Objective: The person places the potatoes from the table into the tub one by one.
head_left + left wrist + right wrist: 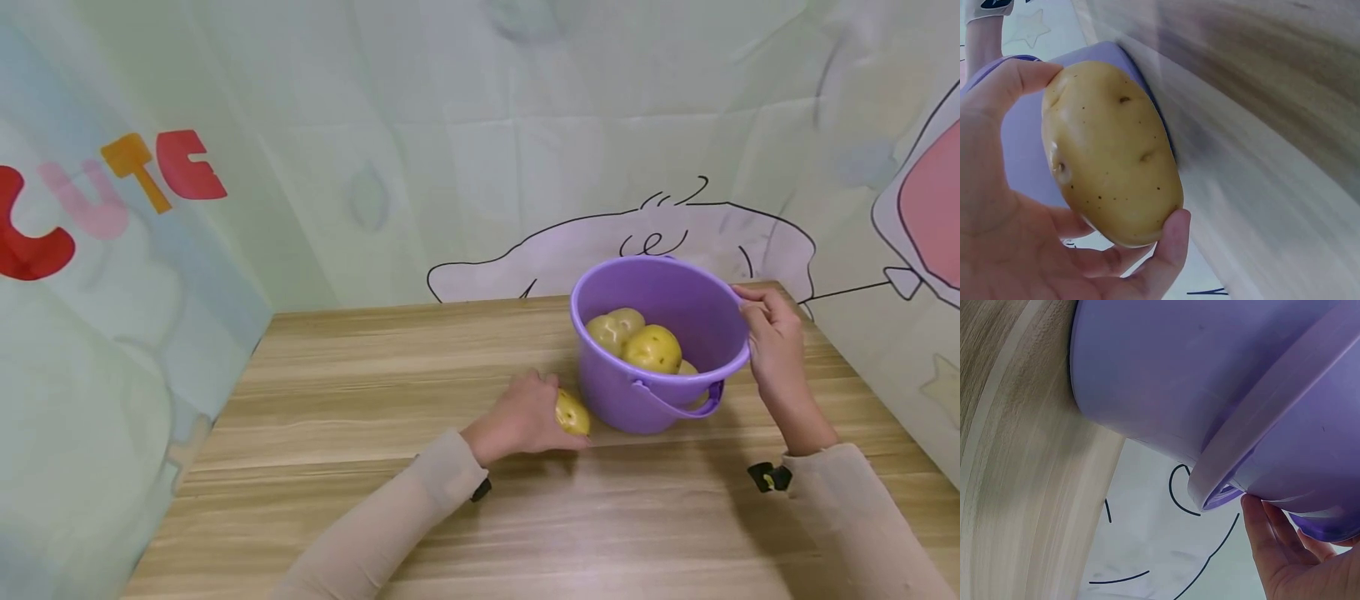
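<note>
My left hand (pixel 525 414) holds a yellow potato (pixel 573 413) just left of a purple bucket (pixel 626 404). In the left wrist view, thumb and fingers curl round the ends of that potato (pixel 1110 153), whose skin has small dark specks. Several more potatoes (pixel 652 349) lie inside the bucket. My right hand (pixel 776 337) grips the bucket's rim on the right side. From the right wrist, the fingers (pixel 1266 540) show at the rim, while the thumb is mostly out of frame. The bucket's handle (pixel 693 410) hangs down at the front.
A wood-grain table (pixel 360 400) carries the bucket near its back right. Behind stands a pale cloth backdrop (pixel 450 167) with cartoon drawings, and coloured letters (pixel 191 165) mark its left side.
</note>
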